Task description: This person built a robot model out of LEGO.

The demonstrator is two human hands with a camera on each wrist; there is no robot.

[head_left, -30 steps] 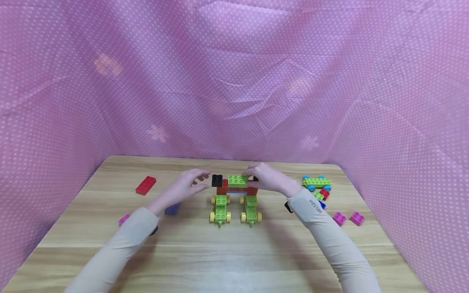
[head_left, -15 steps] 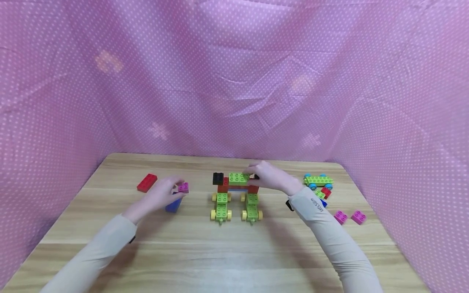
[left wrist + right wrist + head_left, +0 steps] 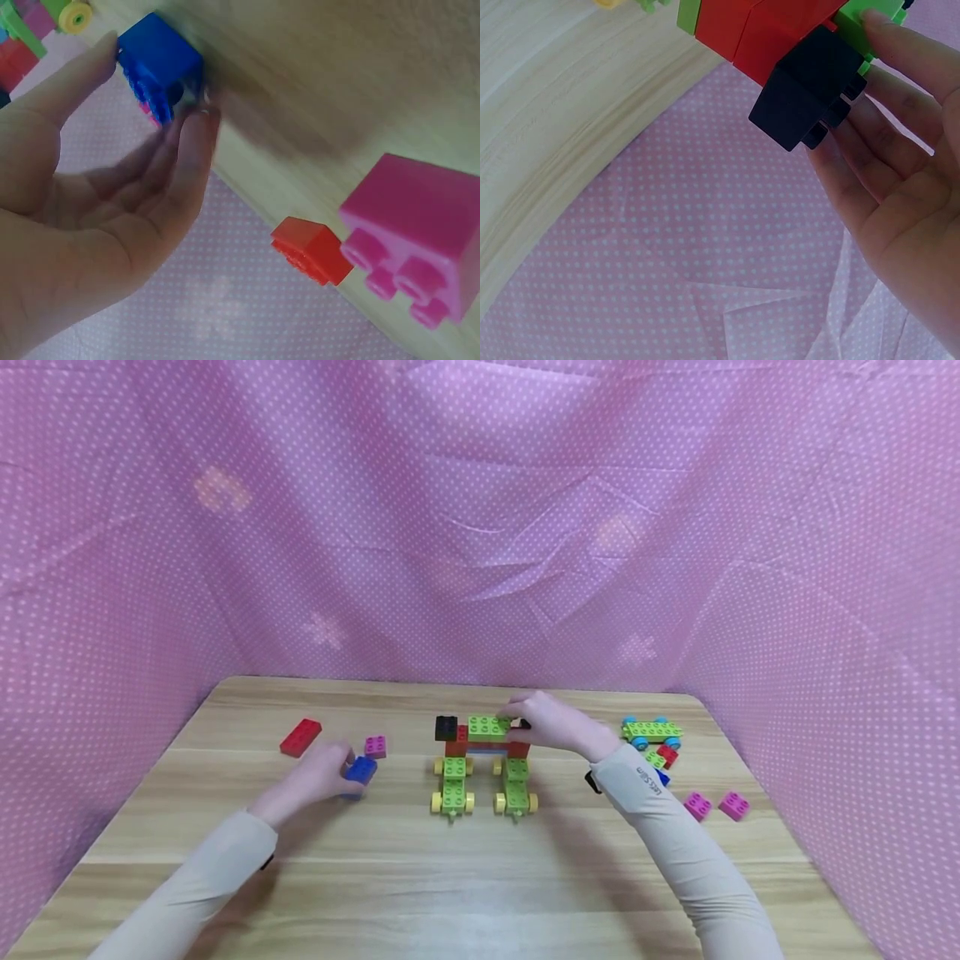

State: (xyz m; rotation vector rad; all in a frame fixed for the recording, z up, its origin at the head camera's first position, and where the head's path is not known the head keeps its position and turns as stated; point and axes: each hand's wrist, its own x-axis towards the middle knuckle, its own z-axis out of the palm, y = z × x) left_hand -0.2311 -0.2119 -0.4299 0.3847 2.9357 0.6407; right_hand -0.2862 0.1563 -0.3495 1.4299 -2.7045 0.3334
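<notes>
In the head view, my left hand (image 3: pixel 318 781) holds a blue brick (image 3: pixel 362 770) between thumb and fingers on the left of the table. The left wrist view has the thumb at one end of the blue brick (image 3: pixel 161 56) and fingertips by the other. My right hand (image 3: pixel 551 725) pinches the lime green brick (image 3: pixel 486 728) on top of a bridge-like build. That build has red bricks (image 3: pixel 455 748) beneath, a black brick (image 3: pixel 446 727) at its left end, and two green wheeled bases (image 3: pixel 453 793). Another black brick (image 3: pixel 806 86) lies close to my right fingers in the right wrist view.
A red brick (image 3: pixel 301 737) and a pink brick (image 3: pixel 376 747) lie around my left hand; another pink brick (image 3: pixel 420 217) shows in the left wrist view. At right are a green wheeled base (image 3: pixel 651 732), small red and blue bricks, and two pink bricks (image 3: pixel 697 805).
My left hand has moved left from beside the build, past the pink brick, and now grips the blue brick, which has shifted slightly. My right hand stays on the green brick.
</notes>
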